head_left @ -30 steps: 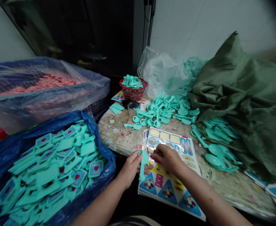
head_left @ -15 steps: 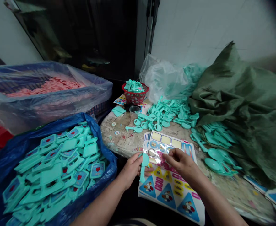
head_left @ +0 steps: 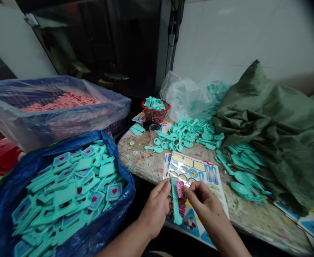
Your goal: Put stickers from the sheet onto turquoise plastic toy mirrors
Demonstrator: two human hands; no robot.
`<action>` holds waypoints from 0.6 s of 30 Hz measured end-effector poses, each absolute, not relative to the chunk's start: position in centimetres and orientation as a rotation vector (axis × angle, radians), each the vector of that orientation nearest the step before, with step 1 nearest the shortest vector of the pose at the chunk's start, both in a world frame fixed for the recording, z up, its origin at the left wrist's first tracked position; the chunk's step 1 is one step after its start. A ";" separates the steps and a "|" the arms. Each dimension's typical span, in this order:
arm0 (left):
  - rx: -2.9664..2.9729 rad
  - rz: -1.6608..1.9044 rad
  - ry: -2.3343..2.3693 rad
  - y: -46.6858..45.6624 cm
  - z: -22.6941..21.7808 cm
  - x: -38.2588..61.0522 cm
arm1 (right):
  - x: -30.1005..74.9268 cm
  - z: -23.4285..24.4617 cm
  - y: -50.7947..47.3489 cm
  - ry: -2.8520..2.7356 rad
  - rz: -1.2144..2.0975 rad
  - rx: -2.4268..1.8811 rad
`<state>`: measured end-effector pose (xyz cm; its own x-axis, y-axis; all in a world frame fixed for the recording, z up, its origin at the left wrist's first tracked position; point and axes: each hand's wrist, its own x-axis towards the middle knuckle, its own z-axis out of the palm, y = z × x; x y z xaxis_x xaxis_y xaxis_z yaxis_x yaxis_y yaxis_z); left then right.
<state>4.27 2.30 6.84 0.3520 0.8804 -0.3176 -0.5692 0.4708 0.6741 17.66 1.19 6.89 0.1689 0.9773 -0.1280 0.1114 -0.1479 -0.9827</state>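
My left hand (head_left: 158,205) grips a turquoise spoon-shaped plastic toy piece (head_left: 176,208), its long handle pointing down toward me. A pink sticker (head_left: 180,188) with a rayed pattern is pinched between the fingers of my right hand (head_left: 202,200). The sticker is up against the upper part of the toy piece; whether it is stuck on cannot be made out. Beneath both hands lies a stack of printed sticker sheets (head_left: 214,178), partly covered by my hands.
Loose turquoise pieces (head_left: 191,130) are heaped on the worn table (head_left: 143,166), behind the sheets. A red basket (head_left: 157,116) stands farther back, and green cloth (head_left: 269,107) is bunched at right. At left are a blue bag (head_left: 128,187) of turquoise pieces and a plastic-lined crate (head_left: 103,112).
The right hand has brought the pink sticker from above the sheets to the toy piece. The left hand has moved right and toward me, turning the piece. The view has shifted slightly.
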 end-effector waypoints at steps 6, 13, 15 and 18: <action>0.571 1.003 0.704 1.6 7.6 4.2 | 17.1 7.9 0.5 -1.128 1.064 -1.509; 0.584 1.037 0.699 1.0 8.2 4.2 | 16.6 8.7 0.1 -1.127 1.042 -1.544; 0.600 1.045 0.715 0.8 8.2 4.3 | 16.4 9.0 -0.1 -1.093 1.043 -1.550; 0.635 1.070 0.750 0.6 8.2 4.3 | 16.1 9.3 -0.3 -1.069 1.048 -1.548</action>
<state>4.34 0.64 8.19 0.2859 0.9305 -0.2289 -0.5324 0.3529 0.7695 16.05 -0.29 9.33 0.2505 0.9596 -0.1278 0.1465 -0.1680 -0.9748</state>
